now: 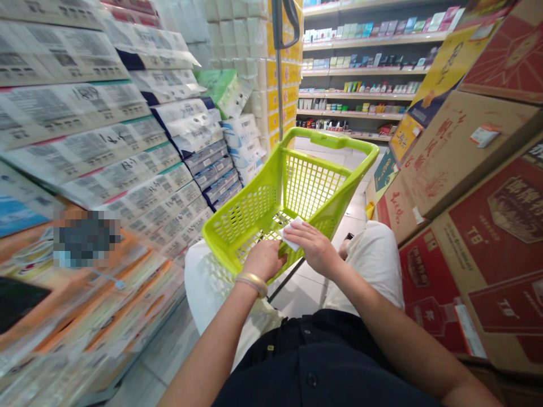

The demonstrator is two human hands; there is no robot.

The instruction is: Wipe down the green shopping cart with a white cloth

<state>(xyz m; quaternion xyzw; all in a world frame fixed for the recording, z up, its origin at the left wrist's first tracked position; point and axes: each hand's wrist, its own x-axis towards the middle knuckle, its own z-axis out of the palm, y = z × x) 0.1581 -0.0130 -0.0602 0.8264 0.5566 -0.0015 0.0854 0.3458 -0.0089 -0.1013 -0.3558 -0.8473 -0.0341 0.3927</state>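
A lime-green plastic shopping basket (316, 180) with lattice walls stands tilted between my knees, its grey pull handle (279, 73) rising at the far side. My left hand (263, 260) is closed around the near rim of the basket; a gold-coloured bangle circles that wrist. Just to its right, my right hand (313, 244) presses a folded white tissue (292, 233) against the near side of the basket. The fingertips of the right hand lie over the tissue and partly hide it.
Stacked packs of paper tissue (114, 152) rise on the left, above orange packages (139, 299). Cardboard cartons (458, 152) and red boxes (487, 271) wall in the right. Shelves (373, 73) of small bottles and boxes stand behind, beyond the tiled floor (303, 282).
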